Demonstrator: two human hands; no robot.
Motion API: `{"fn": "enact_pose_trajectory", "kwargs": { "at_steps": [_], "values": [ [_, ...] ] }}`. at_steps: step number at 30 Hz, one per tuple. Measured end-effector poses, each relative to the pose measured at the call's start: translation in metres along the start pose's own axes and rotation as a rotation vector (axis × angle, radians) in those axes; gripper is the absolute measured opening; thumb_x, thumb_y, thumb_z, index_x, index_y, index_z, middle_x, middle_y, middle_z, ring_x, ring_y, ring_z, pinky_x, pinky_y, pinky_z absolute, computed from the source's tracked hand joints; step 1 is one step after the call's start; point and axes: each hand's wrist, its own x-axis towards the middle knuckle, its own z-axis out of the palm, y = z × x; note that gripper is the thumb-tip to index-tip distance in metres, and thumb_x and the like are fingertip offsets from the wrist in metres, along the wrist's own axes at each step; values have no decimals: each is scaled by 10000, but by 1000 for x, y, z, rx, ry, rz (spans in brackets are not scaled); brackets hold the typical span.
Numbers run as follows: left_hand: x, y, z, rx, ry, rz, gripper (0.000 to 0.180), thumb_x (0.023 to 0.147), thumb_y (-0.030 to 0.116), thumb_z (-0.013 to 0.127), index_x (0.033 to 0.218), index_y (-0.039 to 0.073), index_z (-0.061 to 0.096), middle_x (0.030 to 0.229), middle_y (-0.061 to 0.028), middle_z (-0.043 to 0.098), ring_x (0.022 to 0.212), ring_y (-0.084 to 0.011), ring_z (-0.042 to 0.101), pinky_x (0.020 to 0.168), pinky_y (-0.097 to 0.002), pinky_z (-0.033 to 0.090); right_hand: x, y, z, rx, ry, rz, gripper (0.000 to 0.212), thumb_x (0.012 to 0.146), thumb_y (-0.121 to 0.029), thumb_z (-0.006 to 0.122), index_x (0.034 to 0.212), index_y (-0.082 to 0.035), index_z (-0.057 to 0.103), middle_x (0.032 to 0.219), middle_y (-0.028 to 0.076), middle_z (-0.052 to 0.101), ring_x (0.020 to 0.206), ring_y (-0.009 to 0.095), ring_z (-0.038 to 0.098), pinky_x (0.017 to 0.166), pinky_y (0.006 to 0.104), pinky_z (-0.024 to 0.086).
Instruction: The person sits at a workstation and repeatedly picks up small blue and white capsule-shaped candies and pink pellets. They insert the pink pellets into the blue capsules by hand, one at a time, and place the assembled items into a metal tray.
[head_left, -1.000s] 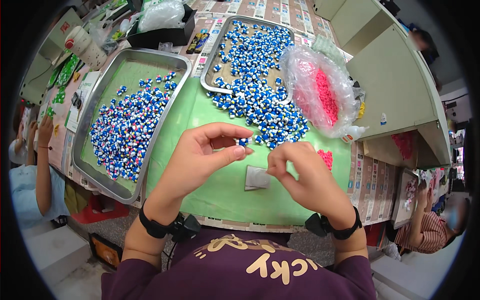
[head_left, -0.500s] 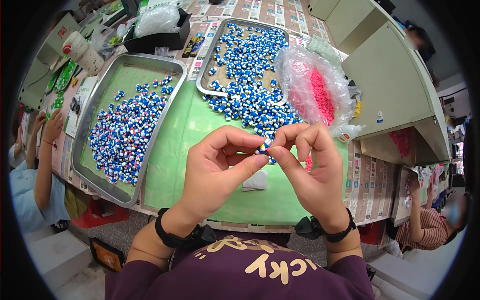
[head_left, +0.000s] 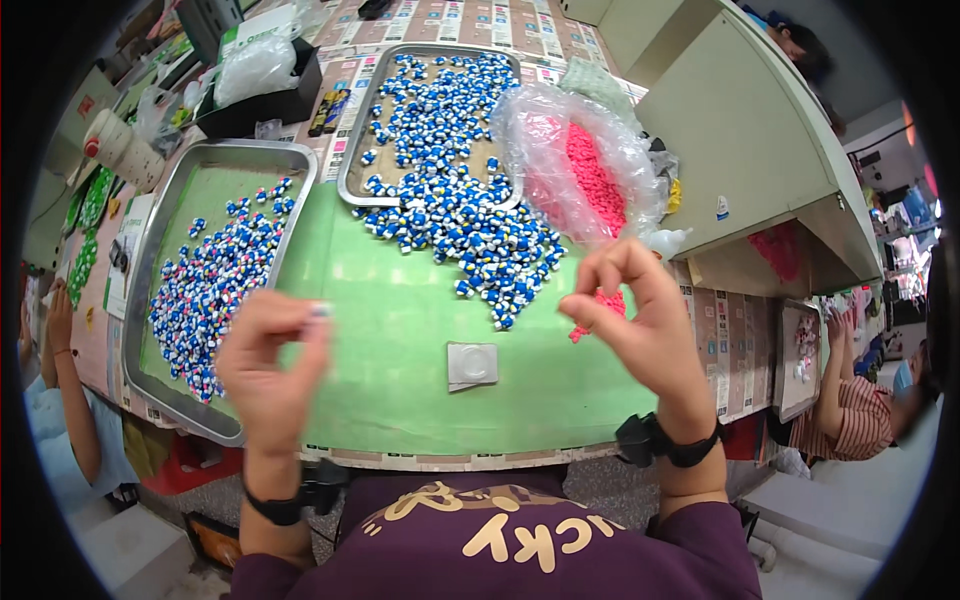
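Note:
My left hand [head_left: 270, 360], blurred by motion, is over the right edge of the left metal tray [head_left: 298, 165]. Its thumb and forefinger pinch a small blue-and-white piece [head_left: 320, 310]. My right hand [head_left: 650, 325] hovers above the small pink pieces [head_left: 606, 302] spilling from a clear plastic bag [head_left: 535, 165]. Its fingers are curled, the thumb and forefinger slightly apart, with nothing visible between them. Many blue-and-white pieces with pink bits [head_left: 215, 295] lie in the left tray. Others [head_left: 465, 225] spread from a second metal tray [head_left: 350, 165] onto the green mat [head_left: 390, 400].
A flat whitish square pad [head_left: 472, 366] lies on the mat. A white squeeze bottle [head_left: 665, 241] stands by the bag, and a pale cabinet [head_left: 740, 130] is at the right. Behind the left tray is a black box [head_left: 250, 110]. Co-workers sit at both sides.
My hands have parted from their meeting point over the mat. The left swung leftward to the tray with the small piece; the right shifted slightly right. The view has also shifted.

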Motion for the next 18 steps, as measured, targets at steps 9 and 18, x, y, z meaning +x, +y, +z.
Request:
{"fn": "enact_pose_trajectory", "kwargs": {
  "at_steps": [9, 18],
  "values": [
    [-9, -31, -137, 961, 216, -182, 181, 835, -33, 649, 1004, 16, 606, 967, -32, 573, 703, -79, 533, 579, -211, 463, -34, 60, -16, -422, -206, 23, 150, 761, 67, 570, 798, -54, 489, 743, 79, 569, 697, 286, 576, 693, 387, 431],
    [25, 2, 17, 420, -363, -49, 216, 821, -7, 656, 1030, 44, 634, 1039, -55, 610, 790, -136, 577, 633, -260, 484, -32, 65, -1, -703, -241, -84, 91, 798, 8, 528, 788, -79, 502, 760, 74, 568, 762, 300, 541, 771, 407, 370]
  ]
}}
